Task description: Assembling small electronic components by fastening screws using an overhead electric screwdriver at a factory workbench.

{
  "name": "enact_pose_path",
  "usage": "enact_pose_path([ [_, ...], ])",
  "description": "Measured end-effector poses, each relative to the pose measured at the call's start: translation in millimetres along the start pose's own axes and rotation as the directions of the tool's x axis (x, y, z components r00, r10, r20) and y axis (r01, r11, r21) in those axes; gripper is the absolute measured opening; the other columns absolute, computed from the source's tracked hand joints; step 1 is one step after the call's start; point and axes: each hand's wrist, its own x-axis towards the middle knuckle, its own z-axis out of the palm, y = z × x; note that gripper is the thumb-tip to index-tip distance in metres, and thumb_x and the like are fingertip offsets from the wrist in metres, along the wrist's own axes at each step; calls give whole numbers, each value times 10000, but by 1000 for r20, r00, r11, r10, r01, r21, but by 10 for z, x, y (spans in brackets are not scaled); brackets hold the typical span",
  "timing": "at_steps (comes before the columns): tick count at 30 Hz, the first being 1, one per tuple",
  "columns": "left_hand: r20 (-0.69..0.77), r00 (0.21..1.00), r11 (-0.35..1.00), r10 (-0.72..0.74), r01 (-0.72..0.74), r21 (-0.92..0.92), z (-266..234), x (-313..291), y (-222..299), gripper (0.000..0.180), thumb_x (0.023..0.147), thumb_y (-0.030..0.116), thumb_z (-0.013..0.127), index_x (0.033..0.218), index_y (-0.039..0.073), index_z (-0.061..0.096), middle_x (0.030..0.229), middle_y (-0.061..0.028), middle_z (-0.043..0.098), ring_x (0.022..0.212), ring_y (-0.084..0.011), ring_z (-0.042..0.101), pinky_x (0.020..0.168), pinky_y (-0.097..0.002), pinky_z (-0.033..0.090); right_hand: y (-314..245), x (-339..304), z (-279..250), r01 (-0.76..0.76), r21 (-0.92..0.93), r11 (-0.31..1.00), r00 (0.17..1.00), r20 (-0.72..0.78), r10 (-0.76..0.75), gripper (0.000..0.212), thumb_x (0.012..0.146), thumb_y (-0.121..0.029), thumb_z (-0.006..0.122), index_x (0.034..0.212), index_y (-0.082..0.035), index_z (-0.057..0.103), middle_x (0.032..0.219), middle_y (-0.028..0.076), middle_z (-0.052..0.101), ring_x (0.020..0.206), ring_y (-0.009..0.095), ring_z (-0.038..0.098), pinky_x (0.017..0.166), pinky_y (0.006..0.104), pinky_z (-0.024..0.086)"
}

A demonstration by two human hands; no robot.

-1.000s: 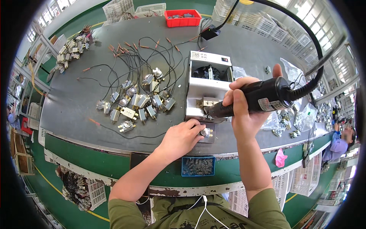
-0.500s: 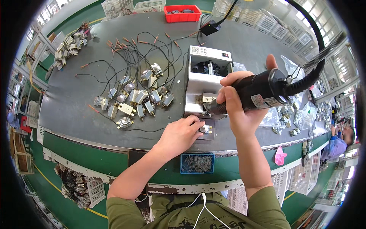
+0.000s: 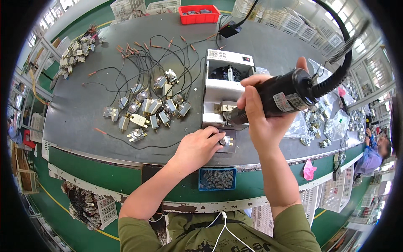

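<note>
My right hand (image 3: 273, 111) is wrapped around a black electric screwdriver (image 3: 289, 93), tilted so that its tip end points down and left. That end is at the front of a silver screw feeder (image 3: 215, 93), beside a small pale block (image 3: 228, 106) there; the very tip is hidden. My left hand (image 3: 198, 149) rests at the feeder's foot, fingers closed around a small thermostat (image 3: 226, 141) with brass terminals, on a metal plate (image 3: 228, 149). A black lead with a copper-coloured end (image 3: 100, 131) runs left from under this hand.
Left of the feeder lies a pile of similar thermostats (image 3: 153, 107) with tangled black leads. A blue tray (image 3: 217, 179) of small metal springs or screws sits at the front edge. Bagged metal parts (image 3: 336, 126) lie right. A red bin (image 3: 199, 16) stands at the back.
The screwdriver and my right hand have shifted slightly, and the coil spring above has swung a little left. My left hand stays on the thermostat.
</note>
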Motion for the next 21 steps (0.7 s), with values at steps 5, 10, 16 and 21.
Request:
enact_pose_path([
  [5, -66, 998, 1000, 18, -17, 23, 39, -32, -11, 335, 855, 258, 735, 1164, 138, 681, 1071, -31, 631, 906, -245, 665, 760, -368, 555, -143, -165, -149, -79, 17, 997, 994, 77, 78, 1010, 817, 133, 658, 1543, -40, -22, 893, 107, 677, 677, 115, 634, 615, 230, 522],
  [10, -46, 999, 1000, 8, -7, 21, 32, -5, -8, 329, 861, 263, 729, 1160, 137, 676, 1057, -33, 621, 915, -240, 663, 765, -364, 551, -47, -268, -234, -82, -45, 996, 992, 88, 85, 1019, 801, 135, 657, 1548, -38, -15, 902, 112, 681, 689, 108, 635, 653, 226, 518],
  [16, -32, 999, 1000, -4, 4, 23, 41, -7, 0, 321, 865, 263, 725, 1155, 137, 673, 1069, -36, 613, 928, -242, 662, 778, -363, 548, -62, -274, -265, -131, -14, 991, 988, 75, 132, 1002, 801, 155, 645, 1554, -40, 14, 906, 105, 680, 681, 106, 636, 640, 232, 523],
  [21, -20, 1000, 1000, -8, 9, 16, 26, -13, 10, 321, 867, 261, 723, 1157, 134, 668, 1076, -41, 614, 935, -249, 662, 786, -370, 548, -10, -319, -290, -83, -103, 991, 987, 131, 96, 963, 880, 86, 621, 1569, -116, -20, 924, 130, 653, 615, 132, 606, 604, 258, 526],
])
